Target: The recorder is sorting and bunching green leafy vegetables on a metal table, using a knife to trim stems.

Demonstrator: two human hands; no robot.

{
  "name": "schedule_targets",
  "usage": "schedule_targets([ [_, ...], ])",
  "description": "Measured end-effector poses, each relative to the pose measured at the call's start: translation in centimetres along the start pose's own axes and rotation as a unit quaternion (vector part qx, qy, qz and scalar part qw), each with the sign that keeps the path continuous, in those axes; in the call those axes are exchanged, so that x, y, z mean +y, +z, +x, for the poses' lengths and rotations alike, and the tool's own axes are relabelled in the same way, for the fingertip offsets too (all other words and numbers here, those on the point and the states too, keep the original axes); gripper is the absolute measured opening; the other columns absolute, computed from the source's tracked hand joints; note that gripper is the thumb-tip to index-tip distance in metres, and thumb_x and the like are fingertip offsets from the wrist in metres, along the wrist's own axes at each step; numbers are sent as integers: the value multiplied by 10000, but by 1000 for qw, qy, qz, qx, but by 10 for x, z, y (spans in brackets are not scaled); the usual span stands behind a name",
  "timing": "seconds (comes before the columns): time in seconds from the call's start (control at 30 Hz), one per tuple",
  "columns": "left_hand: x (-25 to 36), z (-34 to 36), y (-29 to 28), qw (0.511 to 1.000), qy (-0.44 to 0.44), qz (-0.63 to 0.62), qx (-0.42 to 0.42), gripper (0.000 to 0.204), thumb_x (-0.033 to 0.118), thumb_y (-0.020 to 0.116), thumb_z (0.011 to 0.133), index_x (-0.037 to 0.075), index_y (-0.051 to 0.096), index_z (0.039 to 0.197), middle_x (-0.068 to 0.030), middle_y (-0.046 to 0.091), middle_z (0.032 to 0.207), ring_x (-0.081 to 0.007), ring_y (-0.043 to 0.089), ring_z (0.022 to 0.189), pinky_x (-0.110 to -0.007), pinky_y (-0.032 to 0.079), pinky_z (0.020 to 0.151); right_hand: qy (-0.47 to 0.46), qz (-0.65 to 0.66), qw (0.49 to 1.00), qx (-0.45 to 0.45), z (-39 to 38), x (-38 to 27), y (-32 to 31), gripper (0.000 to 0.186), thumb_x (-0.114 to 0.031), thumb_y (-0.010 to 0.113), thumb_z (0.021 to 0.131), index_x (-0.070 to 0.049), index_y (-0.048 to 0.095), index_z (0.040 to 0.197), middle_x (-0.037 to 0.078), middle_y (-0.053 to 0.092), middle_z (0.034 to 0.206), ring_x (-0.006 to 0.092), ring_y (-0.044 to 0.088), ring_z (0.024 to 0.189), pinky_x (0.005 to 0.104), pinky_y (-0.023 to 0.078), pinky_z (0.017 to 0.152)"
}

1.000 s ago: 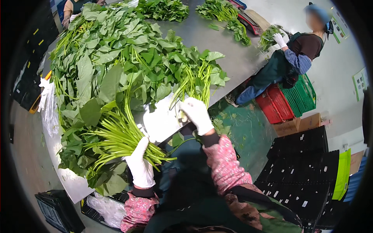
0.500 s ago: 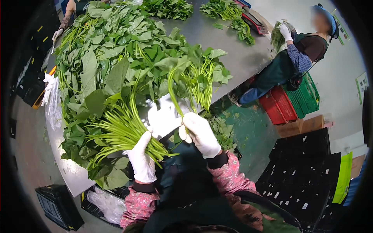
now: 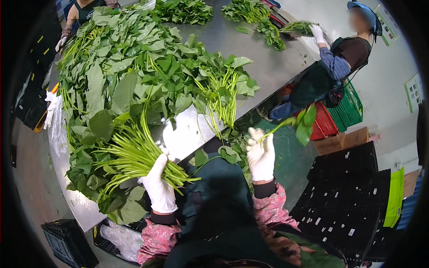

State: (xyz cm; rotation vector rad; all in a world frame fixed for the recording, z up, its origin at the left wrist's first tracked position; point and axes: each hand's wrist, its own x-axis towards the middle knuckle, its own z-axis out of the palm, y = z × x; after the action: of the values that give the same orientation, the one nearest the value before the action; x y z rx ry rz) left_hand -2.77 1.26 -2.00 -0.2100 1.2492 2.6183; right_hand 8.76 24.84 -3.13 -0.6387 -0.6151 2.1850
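My left hand (image 3: 156, 181), in a white glove, grips a large bunch of long green stems (image 3: 125, 154) with broad leaves at the table's near end. My right hand (image 3: 261, 156), also gloved, is off the table's edge, its fingers loosely curled at the lower end of a single stem with leaves (image 3: 306, 120) that points up and right. A large pile of leafy greens (image 3: 134, 58) covers much of the metal table (image 3: 277, 71), with loose stems (image 3: 221, 98) hanging at the near edge.
A co-worker (image 3: 344, 62) holds greens at the right side; another person (image 3: 85, 15) stands at the far left. Red (image 3: 324, 125) and green crates (image 3: 344, 107), cardboard boxes (image 3: 330, 145) and black crates (image 3: 339, 201) are at the right. Fallen leaves lie on the floor (image 3: 286, 161) below the edge.
My right hand has moved from the stems at the table edge rightward and outward, taking a leafy stem with it. My left hand stays on its bunch. The right co-worker has lowered their greens.
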Motion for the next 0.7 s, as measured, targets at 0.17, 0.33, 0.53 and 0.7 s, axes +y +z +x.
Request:
schedule_targets([
  [0.17,-2,1,-2,1000,3,10,-5,223,-19,646,867,-41,609,1086,-112,670,942,-199,653,774,-296,547,685,103,-394,905,-122,-15,21,13,426,-323,543,994,8,556,1261,135,693,975,157,616,642,232,486,558],
  [0.33,5,0,3,1000,-12,9,-4,214,-23,641,865,-47,607,1075,-111,664,934,-198,648,774,-290,541,692,-266,-837,469,-91,36,75,10,348,-398,669,858,-92,653,1023,145,664,729,322,651,635,441,499,578],
  [0.53,1,2,-5,1000,0,12,-11,223,-32,630,868,-49,598,1088,-117,657,944,-199,644,775,-290,534,695,-204,-856,441,-177,45,77,-6,275,-370,623,871,-99,600,837,146,630,642,344,651,622,462,504,584],
  [0.7,1,2,-5,1000,-11,11,-13,242,-32,632,869,-46,590,1107,-117,661,956,-196,645,782,-291,532,705,-194,-807,537,-151,-1,-10,-35,215,-333,617,888,-123,646,920,135,650,673,330,670,642,451,519,590],
])
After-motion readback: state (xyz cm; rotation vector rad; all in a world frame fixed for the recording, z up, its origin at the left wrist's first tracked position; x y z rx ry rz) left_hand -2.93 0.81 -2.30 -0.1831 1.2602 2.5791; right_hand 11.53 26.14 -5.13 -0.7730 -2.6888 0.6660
